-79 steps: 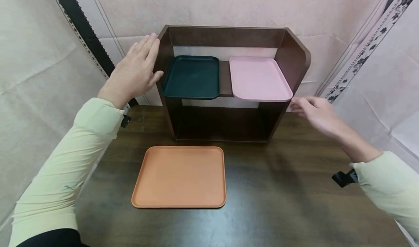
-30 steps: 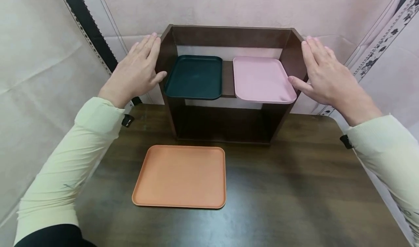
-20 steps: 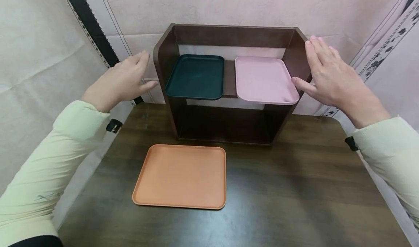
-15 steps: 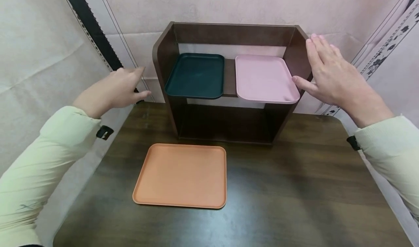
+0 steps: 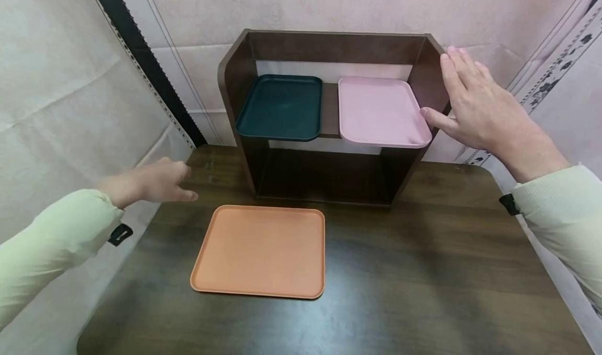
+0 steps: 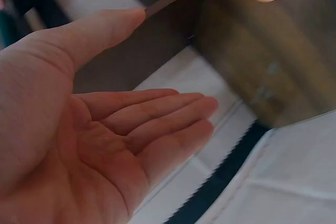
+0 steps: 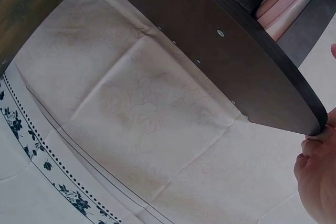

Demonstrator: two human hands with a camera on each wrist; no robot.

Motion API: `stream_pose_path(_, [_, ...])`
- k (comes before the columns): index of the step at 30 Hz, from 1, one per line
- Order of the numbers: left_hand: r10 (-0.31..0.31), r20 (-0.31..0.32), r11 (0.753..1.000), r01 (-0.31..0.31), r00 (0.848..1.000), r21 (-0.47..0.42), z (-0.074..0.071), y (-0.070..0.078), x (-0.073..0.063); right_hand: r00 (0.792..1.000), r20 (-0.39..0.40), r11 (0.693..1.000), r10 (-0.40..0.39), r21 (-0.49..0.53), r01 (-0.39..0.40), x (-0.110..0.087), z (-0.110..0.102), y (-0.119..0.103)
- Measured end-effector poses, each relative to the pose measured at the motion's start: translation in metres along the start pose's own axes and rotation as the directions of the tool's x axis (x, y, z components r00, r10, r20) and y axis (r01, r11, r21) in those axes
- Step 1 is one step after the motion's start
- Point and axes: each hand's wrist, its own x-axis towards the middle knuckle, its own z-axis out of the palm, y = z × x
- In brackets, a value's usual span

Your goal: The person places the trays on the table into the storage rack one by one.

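Observation:
My left hand [image 5: 152,182] is in the air left of an orange rectangular tray [image 5: 261,251], holding nothing. In the left wrist view its palm [image 6: 100,150] faces up, fingers extended. The orange tray lies flat on the table in front of a dark brown wooden shelf [image 5: 336,47]. My right hand [image 5: 486,112] rests against the shelf's right side panel, fingers straight and thumb at its front edge. On the middle board sit a dark green tray [image 5: 280,107] at left and a pink tray [image 5: 382,112] at right, both jutting past the front edge.
The dark wooden table [image 5: 395,282] spreads in front of the shelf. White patterned cloth [image 5: 336,4] hangs behind it and on both sides. Below the trays is the shelf's lower compartment [image 5: 324,177].
My right hand has risen onto the shelf's right side. My left hand has let go of the left side and moved down and left, toward table height. The trays stay put.

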Motion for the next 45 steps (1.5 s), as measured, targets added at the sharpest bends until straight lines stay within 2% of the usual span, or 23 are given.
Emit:
stream_pose_path(4, [-0.029, 0.079, 0.997, 0.035, 0.996, -0.067, 0.021, -0.004, -0.004, 1.0, -0.001, 1.0, -0.002, 0.002, 0.002, 0.0, 0.0, 0.0])
stream_pose_path(7, [-0.026, 0.135, 0.994, 0.04, 0.99, -0.102, 0.038, -0.008, -0.005, 1.0, -0.002, 1.0, -0.005, 0.005, 0.005, 0.0, 0.0, 0.0])
stream_pose_path(10, [-0.032, 0.197, 0.99, 0.058, 0.98, -0.127, 0.055, -0.01, -0.004, 1.0, 0.005, 1.0, -0.002, 0.006, 0.002, 0.0, 0.0, 0.0])
stream_pose_path(13, [-0.062, 0.264, 0.981, 0.108, 0.963, -0.164, 0.073, -0.011, -0.003, 1.0, 0.015, 1.0, 0.001, 0.005, -0.001, 0.0, -0.001, 0.001])
stream_pose_path(15, [-0.091, 0.301, 0.967, 0.156, 0.949, -0.201, 0.085, -0.011, -0.004, 1.0, 0.021, 1.0, 0.002, 0.003, -0.002, 0.0, -0.002, 0.001])
stream_pose_path(19, [-0.154, 0.357, 0.916, 0.268, 0.921, -0.297, 0.106, -0.014, -0.008, 1.0, 0.018, 1.0, 0.0, 0.005, 0.0, 0.001, -0.003, 0.001])
stream_pose_path(23, [-0.187, 0.385, 0.868, 0.335, 0.904, -0.366, 0.126, -0.018, -0.011, 1.0, 0.009, 1.0, -0.004, 0.012, 0.004, 0.001, -0.002, 0.0])
stream_pose_path(29, [-0.2, 0.43, 0.819, 0.392, 0.88, -0.42, 0.147, -0.02, -0.015, 1.0, 0.015, 1.0, 0.005, 0.019, -0.005, 0.001, -0.001, 0.001])
stream_pose_path(36, [-0.215, 0.428, 0.769, 0.422, 0.878, -0.479, 0.163, -0.019, -0.018, 1.0, 0.021, 1.0, 0.013, 0.022, -0.014, 0.001, -0.001, 0.001])
stream_pose_path(41, [-0.246, 0.429, 0.737, 0.455, 0.869, -0.499, 0.171, -0.017, -0.018, 1.0, 0.017, 1.0, 0.014, 0.027, -0.015, 0.001, 0.0, 0.001])
stream_pose_path(45, [-0.261, 0.414, 0.719, 0.462, 0.872, -0.519, 0.177, -0.018, -0.019, 1.0, 0.007, 0.999, 0.016, 0.032, -0.017, 0.0, 0.001, 0.001])
